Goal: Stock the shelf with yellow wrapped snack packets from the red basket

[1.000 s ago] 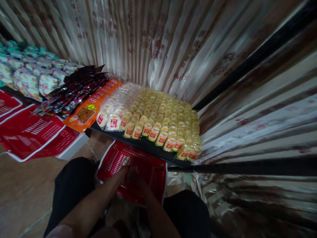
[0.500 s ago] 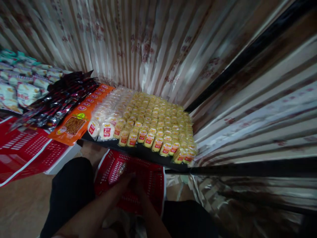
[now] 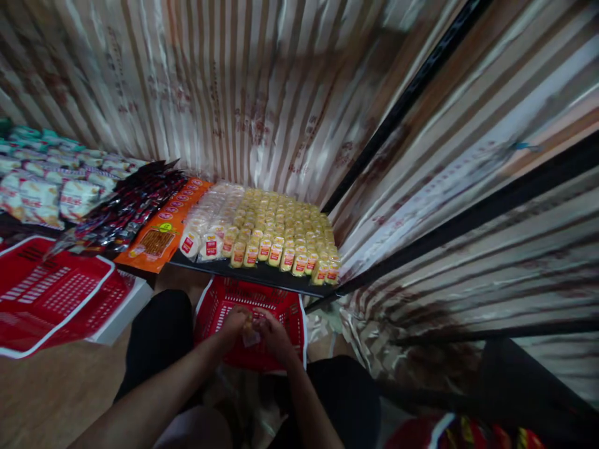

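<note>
My left hand (image 3: 238,320) and my right hand (image 3: 273,332) come together over a red shopping basket (image 3: 286,300) with a white rim. Both are closed, fingers pinching a small clear-wrapped snack packet (image 3: 251,337); blur hides what is inside. Just beyond the basket, a black shelf (image 3: 262,277) holds rows of small yellow wrapped snack packs (image 3: 285,234) with red labels. Left of these lie white round wrapped packs (image 3: 211,246) and a flat orange snack bag (image 3: 154,242).
Dark shiny packets (image 3: 133,202) and white snack bags (image 3: 79,196) fill the shelf's left side. A second red basket (image 3: 56,293) stands at left beside a white box (image 3: 124,312). Black frame bars (image 3: 374,156) cross a striped sheet wall (image 3: 262,93). Colourful packets (image 3: 491,434) lie at lower right.
The view has shifted, bringing a container of colourful packets in at lower right. My hands, dark and indistinct in the basket before, now show with the small packet between them.
</note>
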Available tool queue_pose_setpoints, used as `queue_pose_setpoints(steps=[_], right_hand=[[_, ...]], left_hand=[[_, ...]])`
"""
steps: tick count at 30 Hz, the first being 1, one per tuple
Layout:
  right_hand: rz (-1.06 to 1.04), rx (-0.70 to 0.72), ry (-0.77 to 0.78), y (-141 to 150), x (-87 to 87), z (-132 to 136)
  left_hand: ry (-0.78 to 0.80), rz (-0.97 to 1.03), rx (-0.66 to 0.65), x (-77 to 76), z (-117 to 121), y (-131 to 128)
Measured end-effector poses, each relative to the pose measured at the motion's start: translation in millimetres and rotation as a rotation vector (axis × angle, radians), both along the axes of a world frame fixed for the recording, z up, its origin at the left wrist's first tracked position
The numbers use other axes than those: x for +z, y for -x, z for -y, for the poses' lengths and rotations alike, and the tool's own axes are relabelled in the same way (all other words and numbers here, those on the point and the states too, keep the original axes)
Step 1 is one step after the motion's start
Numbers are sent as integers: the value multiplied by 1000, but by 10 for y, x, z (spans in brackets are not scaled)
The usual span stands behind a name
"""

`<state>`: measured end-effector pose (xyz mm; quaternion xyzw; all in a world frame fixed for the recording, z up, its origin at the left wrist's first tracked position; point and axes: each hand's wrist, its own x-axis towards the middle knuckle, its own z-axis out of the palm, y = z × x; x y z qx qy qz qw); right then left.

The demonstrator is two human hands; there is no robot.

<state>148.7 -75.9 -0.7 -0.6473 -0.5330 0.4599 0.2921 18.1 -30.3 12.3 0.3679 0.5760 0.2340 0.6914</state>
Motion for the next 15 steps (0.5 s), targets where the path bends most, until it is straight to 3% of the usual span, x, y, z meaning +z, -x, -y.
queue_pose_setpoints(steps=[3, 7, 11, 15], right_hand=[[-58, 11, -135, 26, 182, 125], [4, -109, -321, 78, 390, 224], [52, -183, -361, 102, 618, 225], [78, -154, -385, 137, 836, 116]], left_hand=[[0, 66, -2, 208, 16, 22], [13, 132, -79, 554, 56, 28], [-9, 201, -137, 867, 93, 81], [-75, 317, -37, 1059, 95, 159]])
